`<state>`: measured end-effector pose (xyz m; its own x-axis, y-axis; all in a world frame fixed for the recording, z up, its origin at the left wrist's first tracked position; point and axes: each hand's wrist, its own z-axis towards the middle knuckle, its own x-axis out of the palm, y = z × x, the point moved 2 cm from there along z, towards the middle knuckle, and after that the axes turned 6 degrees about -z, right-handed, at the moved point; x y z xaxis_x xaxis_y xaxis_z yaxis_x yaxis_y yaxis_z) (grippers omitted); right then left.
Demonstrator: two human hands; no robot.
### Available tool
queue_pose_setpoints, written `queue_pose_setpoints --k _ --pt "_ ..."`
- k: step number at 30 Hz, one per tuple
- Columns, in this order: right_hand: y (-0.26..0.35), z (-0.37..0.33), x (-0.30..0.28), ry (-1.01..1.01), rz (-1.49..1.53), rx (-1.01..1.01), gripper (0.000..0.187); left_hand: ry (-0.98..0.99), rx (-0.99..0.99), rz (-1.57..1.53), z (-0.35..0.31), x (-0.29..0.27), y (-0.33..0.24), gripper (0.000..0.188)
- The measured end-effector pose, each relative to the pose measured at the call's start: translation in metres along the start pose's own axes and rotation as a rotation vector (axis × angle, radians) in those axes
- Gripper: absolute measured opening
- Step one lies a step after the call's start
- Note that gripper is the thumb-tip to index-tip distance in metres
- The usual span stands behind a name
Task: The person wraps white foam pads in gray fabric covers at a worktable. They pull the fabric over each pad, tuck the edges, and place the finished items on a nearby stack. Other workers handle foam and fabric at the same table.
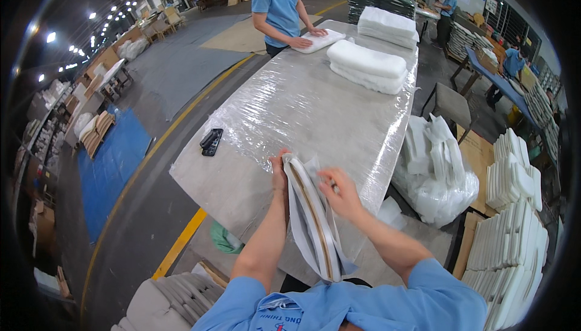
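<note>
A long, curved cushion [321,234] in a pale grey fabric cover stands on its edge in front of me, one end close to my body. White padding and a tan strip run along its upward side, and loose cover flaps hang at both sides. My left hand [279,166] is closed on the cover at the far end, its fingers partly hidden behind the cloth. Just right of the cushion, my right hand [340,193] is raised with curled fingers pinched together. Whatever it may hold is too small to make out.
The table [242,173] wears clear plastic film. A black stapler-like tool [210,142] lies left. White padding stacks [367,68] sit farther off, where a co-worker [278,13] presses a white pad [321,41]. White pads [505,240] pile right; grey cushions [166,301] stand lower left.
</note>
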<state>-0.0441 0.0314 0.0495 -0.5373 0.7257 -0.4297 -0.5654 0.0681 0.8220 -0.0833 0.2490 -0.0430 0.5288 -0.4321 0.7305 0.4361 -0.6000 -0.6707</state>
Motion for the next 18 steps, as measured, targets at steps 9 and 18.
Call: queue_pose_setpoints --k 9,18 --pt "-0.035 0.125 0.031 0.338 -0.139 0.013 0.022 0.041 0.032 0.144 0.013 0.026 0.027 0.093" --pt "-0.072 0.118 0.041 0.105 0.200 -0.061 0.010 0.071 -0.077 0.002 0.012 0.038 0.033 0.073"
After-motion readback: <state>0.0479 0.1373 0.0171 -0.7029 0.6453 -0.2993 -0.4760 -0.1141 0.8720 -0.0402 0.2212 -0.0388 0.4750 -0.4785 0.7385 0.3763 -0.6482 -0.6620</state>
